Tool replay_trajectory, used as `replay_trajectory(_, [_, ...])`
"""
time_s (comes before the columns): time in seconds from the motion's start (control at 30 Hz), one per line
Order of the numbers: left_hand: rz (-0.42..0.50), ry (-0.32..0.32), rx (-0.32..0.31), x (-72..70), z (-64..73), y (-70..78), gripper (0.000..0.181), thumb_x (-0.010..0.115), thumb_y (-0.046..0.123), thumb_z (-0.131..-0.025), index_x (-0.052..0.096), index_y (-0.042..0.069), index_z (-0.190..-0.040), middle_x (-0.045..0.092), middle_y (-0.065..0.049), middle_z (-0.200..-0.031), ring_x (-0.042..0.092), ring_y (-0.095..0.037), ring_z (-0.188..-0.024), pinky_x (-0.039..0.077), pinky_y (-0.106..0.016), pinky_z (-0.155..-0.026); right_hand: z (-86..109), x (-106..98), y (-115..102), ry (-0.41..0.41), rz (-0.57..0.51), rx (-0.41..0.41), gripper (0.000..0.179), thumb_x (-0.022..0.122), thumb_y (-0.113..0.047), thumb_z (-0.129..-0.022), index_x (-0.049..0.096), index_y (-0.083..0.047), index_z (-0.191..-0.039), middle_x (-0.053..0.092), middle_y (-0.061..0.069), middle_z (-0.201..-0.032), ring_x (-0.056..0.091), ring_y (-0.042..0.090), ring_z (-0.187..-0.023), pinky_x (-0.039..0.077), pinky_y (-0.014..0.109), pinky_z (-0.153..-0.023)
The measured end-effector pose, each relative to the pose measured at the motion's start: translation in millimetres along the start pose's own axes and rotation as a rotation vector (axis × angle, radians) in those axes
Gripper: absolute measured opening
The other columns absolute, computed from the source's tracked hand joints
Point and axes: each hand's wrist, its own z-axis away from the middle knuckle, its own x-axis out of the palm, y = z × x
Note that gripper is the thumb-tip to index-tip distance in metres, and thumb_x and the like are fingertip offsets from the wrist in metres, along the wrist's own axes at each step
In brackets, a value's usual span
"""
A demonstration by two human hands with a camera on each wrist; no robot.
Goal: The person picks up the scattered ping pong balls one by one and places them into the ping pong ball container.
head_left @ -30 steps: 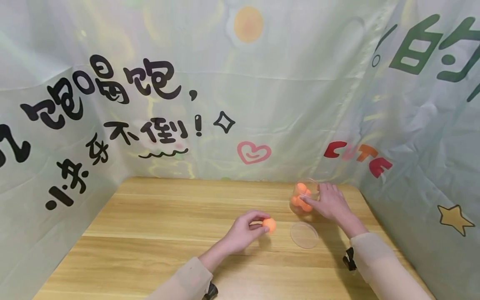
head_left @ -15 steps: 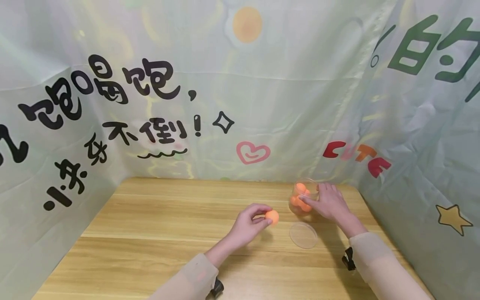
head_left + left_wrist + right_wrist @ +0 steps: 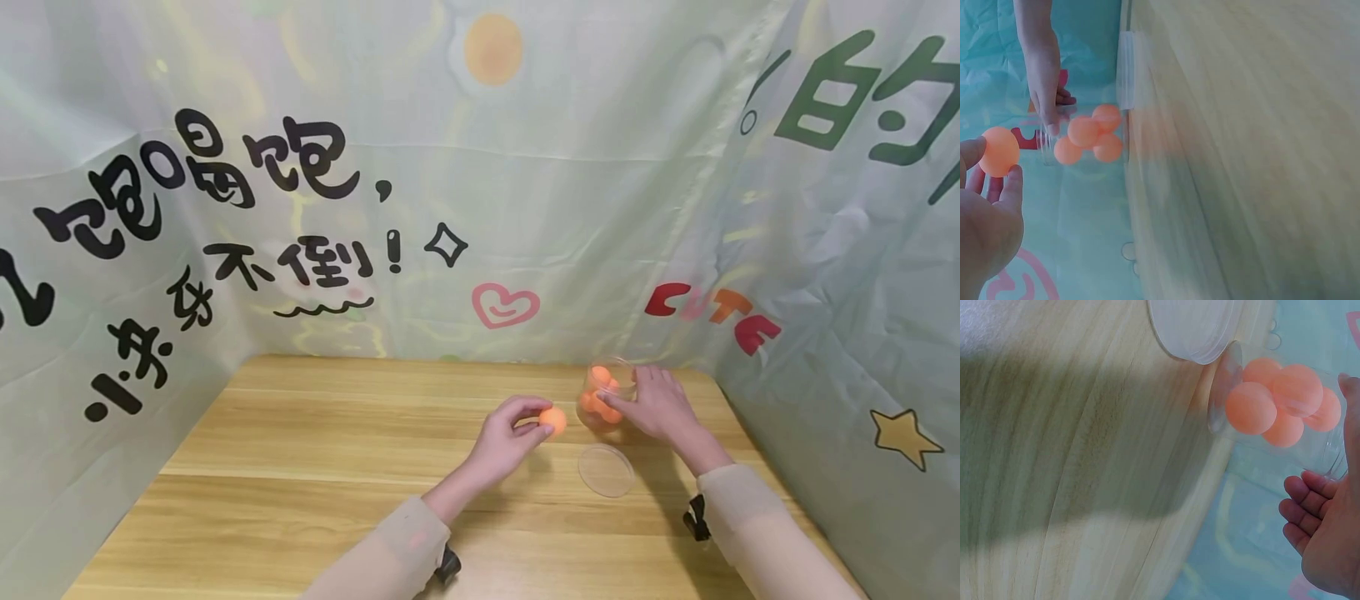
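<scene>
My left hand (image 3: 504, 440) pinches an orange ping-pong ball (image 3: 553, 421) between thumb and fingers, above the table and left of a clear plastic jar (image 3: 1047, 156). Several more orange balls (image 3: 1251, 408) lie inside the jar, which stands upright. Its upper part is held by my right hand (image 3: 663, 404), thumb on the near side and fingers round the right. In the right wrist view, the right hand (image 3: 1329, 531) is partly cut off by the frame edge. A round clear lid (image 3: 606, 471) lies flat on the table in front of the jar.
The wooden table (image 3: 315, 467) is enclosed by a printed cloth backdrop (image 3: 420, 100) at the back and both sides. The jar stands near the table's back right corner, close to the cloth.
My left hand has moved right and away from me, bringing the ping-pong ball closer to the jar. The right hand, jar and lid stay where they were.
</scene>
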Motion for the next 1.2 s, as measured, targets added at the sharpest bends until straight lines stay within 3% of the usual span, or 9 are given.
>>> replay_trajectory(0.7, [0.021, 0.060, 0.019, 14.7, -24.5, 2.8, 0.032, 0.074, 0.005, -0.096, 0.069, 0.002, -0.127, 0.065, -0.009, -0.129, 0.063, -0.025, -0.123, 0.055, -0.030, -0.101, 0.5, -1.4, -2.0, 0.016, -0.006, 0.004, 0.092, 0.059, -0.075, -0.092, 0.052, 0.011, -0.126, 0.055, 0.031, -0.123, 0.046, 0.050, -0.117, 0.034, 0.067, -0.105])
replay_trajectory(1.2, [0.060, 0.101, 0.046, 29.8, -47.2, -1.9, 0.031, 0.075, 0.004, -0.095, 0.069, -0.001, -0.126, 0.066, -0.016, -0.129, 0.063, -0.031, -0.124, 0.056, -0.036, -0.102, 0.2, -2.4, -3.5, 0.015, -0.010, 0.013, 0.087, 0.064, -0.070, -0.092, 0.052, 0.010, -0.124, 0.056, 0.029, -0.119, 0.047, 0.047, -0.111, 0.038, 0.066, -0.100])
